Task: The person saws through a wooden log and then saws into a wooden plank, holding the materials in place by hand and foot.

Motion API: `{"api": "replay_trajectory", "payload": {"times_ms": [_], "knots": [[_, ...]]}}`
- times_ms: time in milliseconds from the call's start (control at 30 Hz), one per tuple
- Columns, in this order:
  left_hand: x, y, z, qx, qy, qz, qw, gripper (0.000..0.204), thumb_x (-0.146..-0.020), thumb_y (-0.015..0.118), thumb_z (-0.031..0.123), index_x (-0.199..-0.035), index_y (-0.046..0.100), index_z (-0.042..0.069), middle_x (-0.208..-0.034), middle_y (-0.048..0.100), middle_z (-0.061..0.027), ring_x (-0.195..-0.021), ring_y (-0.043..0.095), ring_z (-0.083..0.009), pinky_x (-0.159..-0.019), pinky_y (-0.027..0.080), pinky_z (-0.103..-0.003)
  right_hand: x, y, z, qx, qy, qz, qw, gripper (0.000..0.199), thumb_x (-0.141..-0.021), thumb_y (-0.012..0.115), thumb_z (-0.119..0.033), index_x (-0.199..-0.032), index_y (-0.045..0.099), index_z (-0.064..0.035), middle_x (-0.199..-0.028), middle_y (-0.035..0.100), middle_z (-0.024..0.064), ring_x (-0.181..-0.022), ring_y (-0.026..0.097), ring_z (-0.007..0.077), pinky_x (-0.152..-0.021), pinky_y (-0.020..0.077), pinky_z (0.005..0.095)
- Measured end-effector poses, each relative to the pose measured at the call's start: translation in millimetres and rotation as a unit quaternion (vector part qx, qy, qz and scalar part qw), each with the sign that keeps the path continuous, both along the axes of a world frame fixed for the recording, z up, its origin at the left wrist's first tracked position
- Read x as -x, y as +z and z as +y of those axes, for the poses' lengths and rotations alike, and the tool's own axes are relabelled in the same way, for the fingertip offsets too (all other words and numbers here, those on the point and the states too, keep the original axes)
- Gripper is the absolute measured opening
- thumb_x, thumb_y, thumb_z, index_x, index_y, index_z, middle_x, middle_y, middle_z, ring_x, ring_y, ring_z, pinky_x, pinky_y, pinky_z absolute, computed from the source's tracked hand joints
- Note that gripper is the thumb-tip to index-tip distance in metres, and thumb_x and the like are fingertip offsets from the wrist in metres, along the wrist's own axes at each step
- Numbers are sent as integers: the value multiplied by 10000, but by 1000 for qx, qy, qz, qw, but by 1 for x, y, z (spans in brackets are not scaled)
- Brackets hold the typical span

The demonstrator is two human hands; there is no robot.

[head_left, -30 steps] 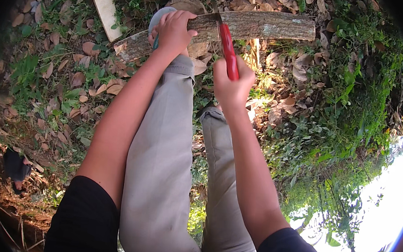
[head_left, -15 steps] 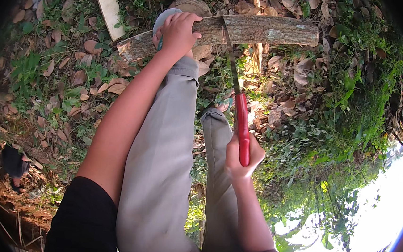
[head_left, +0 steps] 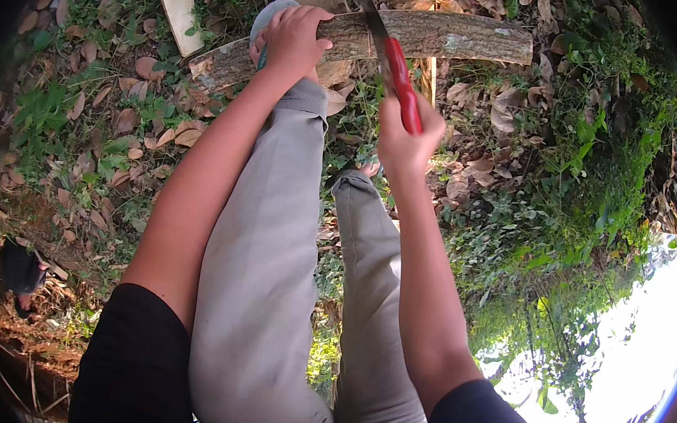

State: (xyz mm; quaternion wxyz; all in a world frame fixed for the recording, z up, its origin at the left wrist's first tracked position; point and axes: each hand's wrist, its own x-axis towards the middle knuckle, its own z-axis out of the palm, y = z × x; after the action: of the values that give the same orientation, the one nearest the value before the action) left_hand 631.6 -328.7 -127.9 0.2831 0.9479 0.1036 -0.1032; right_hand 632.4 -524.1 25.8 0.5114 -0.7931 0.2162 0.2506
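The log (head_left: 447,39) lies across the top of the view on the leaf-strewn ground (head_left: 121,139), beyond the person's grey trouser legs, with a grey shoe (head_left: 268,15) set against it beside the left hand. It looks heavy and stiff, a rough-barked length of wood that would likely roll unless pinned. Its bark is grey-brown and cracked, with paler patches toward the right end, so it should give a dry, sure grip. The best hold seems to be from above, near the cut, pressing down.

The left hand (head_left: 292,41) does just that, fingers curled over the log's top left of the blade. The saw (head_left: 394,57) is light and thin: a dark, narrow blade crossing the log and a red handle. The blade would flex if pushed sideways, so the handle is the place to hold. The right hand (head_left: 408,137) is closed around that handle's lower end.
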Motion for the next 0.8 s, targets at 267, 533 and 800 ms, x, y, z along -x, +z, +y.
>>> {"api": "replay_trajectory", "payload": {"times_ms": [267, 533, 800], "knots": [[12, 5, 15, -1, -2, 19, 1000, 496, -724, 873, 187, -1187, 695, 166, -1194, 689, -41, -1239, 575, -269, -1114, 349, -444, 72, 80, -24, 44, 33, -50, 997, 146, -829, 654, -86, -750, 632, 35, -571, 570, 43, -528, 536, 66, -525, 461, 252], [10, 0, 16, 14, 12, 18, 1000, 485, -720, 872, 179, -1180, 720, 159, -1222, 695, -49, -1255, 573, -272, -1115, 356, -433, 48, 52, 5, 20, 8, -5, 1000, 160, -844, 658, -113, -763, 636, 23, -551, 536, 26, -542, 502, 68, -525, 441, 274], [-9, -6, 12, 15, -12, -20, 1000, 466, -737, 864, 157, -1176, 708, 148, -1209, 693, -48, -1237, 581, -264, -1105, 366, -425, -6, -22, 27, 76, 68, -33, 994, 218, -851, 668, -138, -715, 567, 0, -521, 492, 18, -499, 422, 88, -483, 391, 302]]}}
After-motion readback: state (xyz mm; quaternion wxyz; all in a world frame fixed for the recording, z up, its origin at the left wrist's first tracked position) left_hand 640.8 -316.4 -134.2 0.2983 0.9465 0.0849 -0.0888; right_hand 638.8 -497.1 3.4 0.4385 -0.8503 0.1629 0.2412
